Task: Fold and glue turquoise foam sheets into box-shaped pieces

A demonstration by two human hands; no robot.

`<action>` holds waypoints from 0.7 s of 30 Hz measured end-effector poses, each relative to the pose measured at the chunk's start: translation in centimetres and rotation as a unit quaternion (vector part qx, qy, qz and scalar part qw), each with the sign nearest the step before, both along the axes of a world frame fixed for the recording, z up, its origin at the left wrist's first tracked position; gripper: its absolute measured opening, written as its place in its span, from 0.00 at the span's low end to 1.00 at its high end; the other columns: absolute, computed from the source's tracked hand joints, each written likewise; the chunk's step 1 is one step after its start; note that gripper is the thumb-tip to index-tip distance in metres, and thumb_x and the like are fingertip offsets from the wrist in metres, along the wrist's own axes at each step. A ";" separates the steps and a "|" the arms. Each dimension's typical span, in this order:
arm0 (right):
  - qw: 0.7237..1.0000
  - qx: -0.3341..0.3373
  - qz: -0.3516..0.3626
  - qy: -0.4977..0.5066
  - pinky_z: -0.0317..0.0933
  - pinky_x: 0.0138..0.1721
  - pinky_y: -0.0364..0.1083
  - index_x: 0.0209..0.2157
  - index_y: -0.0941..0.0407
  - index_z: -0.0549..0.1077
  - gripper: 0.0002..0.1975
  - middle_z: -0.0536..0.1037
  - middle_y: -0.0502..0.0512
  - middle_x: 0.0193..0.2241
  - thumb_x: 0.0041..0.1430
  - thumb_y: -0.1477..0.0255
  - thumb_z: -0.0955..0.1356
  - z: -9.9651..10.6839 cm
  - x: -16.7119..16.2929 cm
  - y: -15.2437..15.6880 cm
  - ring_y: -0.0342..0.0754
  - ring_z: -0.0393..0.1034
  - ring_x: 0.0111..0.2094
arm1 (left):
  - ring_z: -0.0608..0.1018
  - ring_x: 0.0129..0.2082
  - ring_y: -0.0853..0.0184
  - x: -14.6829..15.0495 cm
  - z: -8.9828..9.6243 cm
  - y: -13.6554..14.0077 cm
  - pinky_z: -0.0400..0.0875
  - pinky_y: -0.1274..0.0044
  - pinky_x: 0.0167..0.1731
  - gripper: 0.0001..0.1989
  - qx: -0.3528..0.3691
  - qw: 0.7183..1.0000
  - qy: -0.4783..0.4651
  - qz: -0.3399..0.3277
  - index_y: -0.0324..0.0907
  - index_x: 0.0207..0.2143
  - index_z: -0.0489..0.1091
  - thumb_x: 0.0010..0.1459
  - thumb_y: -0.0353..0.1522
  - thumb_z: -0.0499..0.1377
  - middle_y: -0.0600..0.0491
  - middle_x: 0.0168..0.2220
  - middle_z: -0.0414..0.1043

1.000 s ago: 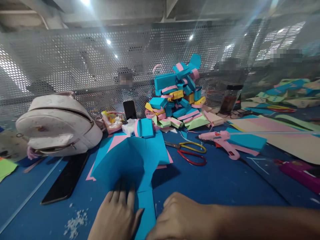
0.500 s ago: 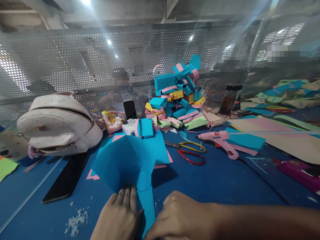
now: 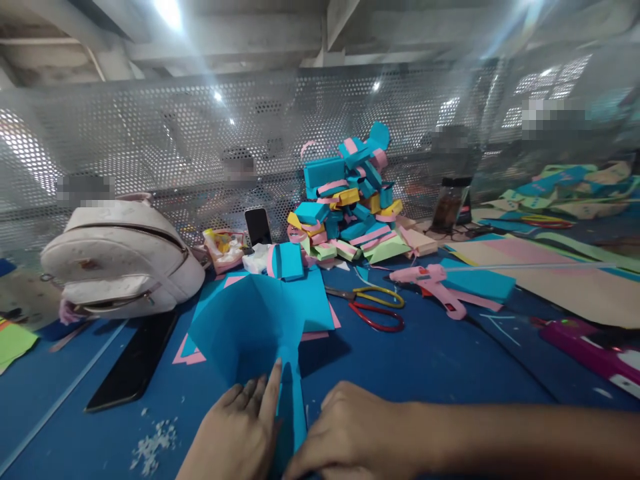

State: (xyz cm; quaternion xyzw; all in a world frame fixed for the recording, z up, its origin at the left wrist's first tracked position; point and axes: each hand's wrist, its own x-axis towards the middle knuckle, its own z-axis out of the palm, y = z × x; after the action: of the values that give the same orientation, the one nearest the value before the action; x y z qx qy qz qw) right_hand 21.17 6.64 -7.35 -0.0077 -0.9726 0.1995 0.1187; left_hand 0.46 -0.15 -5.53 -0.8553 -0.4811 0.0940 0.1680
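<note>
The left hand (image 3: 240,427), nearer than the scissors (image 3: 353,295) and to their left, lies loosely spread, its index finger straight against the folded blue sheet (image 3: 245,313) and the other fingers slightly bent, resting on the paper rather than around it. The right hand (image 3: 360,427), directly on the near side of the scissors, is curled down at the sheet's near end; I cannot tell whether it grips the paper, as its fingertips are hidden. The sheet is left of the scissors and nearer, its far part arching up into an open hollow, its narrow near strip partly on edge between the hands. The hollow's far rim overlaps flat papers (image 3: 317,313) just left of the blades. Bare table (image 3: 400,373) spreads on the near side of the scissors, leaving room around the right forearm; well to their left, a strip of table separates the sheet from a dark phone (image 3: 133,363) and white crumbs (image 3: 153,443). The glue gun (image 3: 433,275) is just right of the scissors, the paper pile (image 3: 346,197) behind them, the backpack (image 3: 120,267) far left. Compared with half a second ago, the index finger is out along the fold, the strip looks narrower, and more ceiling (image 3: 250,40) shows
</note>
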 end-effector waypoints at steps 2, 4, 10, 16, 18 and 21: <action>1.000 0.003 -0.001 0.002 0.54 0.27 0.42 0.52 0.50 0.70 0.21 0.81 0.46 0.36 0.57 0.77 0.63 -0.1 0.0 -0.1 0.42 0.74 0.33 | 0.80 0.43 0.51 0.1 -0.2 0.0 0.78 0.64 0.39 0.24 0.009 1.000 -0.004 0.009 0.29 0.57 0.64 0.57 0.23 0.52 0.32 0.48 0.74; 1.000 0.006 -0.002 0.003 0.55 0.28 0.41 0.52 0.50 0.71 0.21 0.81 0.47 0.36 0.57 0.77 0.64 -0.1 0.0 -0.2 0.43 0.74 0.34 | 0.79 0.46 0.49 0.3 -0.5 0.1 0.77 0.61 0.42 0.22 0.021 1.000 -0.015 0.004 0.31 0.55 0.67 0.57 0.25 0.55 0.32 0.50 0.72; 1.000 0.009 -0.006 0.012 0.55 0.28 0.41 0.51 0.50 0.71 0.21 0.81 0.47 0.37 0.57 0.77 0.64 0.2 0.3 -0.5 0.43 0.75 0.35 | 0.78 0.48 0.51 0.5 -0.8 0.8 0.77 0.63 0.44 0.20 0.068 0.994 -0.089 -0.018 0.33 0.53 0.69 0.58 0.26 0.54 0.36 0.54 0.70; 0.992 -0.093 -0.051 0.068 0.56 0.29 0.39 0.46 0.53 0.76 0.18 0.80 0.49 0.30 0.56 0.80 0.62 0.5 0.4 -0.3 0.41 0.71 0.28 | 0.71 0.57 0.57 -0.6 -1.0 1.3 0.73 0.69 0.50 0.23 0.034 0.987 -0.139 -0.068 0.38 0.59 0.62 0.61 0.28 0.53 0.42 0.60 0.63; 0.980 -0.139 -0.106 0.092 0.54 0.26 0.38 0.43 0.54 0.77 0.17 0.74 0.47 0.22 0.57 0.80 0.61 0.7 0.4 -0.2 0.40 0.64 0.22 | 0.69 0.58 0.58 -0.7 -0.9 1.3 0.72 0.69 0.51 0.25 0.016 0.986 -0.153 -0.072 0.39 0.61 0.59 0.62 0.30 0.53 0.43 0.61 0.61; 0.958 -0.208 -0.160 0.117 0.49 0.22 0.38 0.39 0.56 0.77 0.16 0.64 0.44 0.17 0.57 0.81 0.60 1.0 0.3 0.0 0.38 0.55 0.18 | 0.69 0.58 0.57 -0.5 -0.4 1.2 0.71 0.66 0.52 0.24 0.006 0.985 -0.156 -0.074 0.40 0.61 0.60 0.62 0.29 0.52 0.43 0.61 0.62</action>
State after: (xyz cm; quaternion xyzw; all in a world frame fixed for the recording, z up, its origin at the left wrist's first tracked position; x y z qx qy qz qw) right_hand 21.49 6.61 -6.39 -0.1643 -0.8751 0.3751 0.2579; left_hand -0.06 1.08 -5.95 -0.8915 -0.4376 -0.0566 0.1029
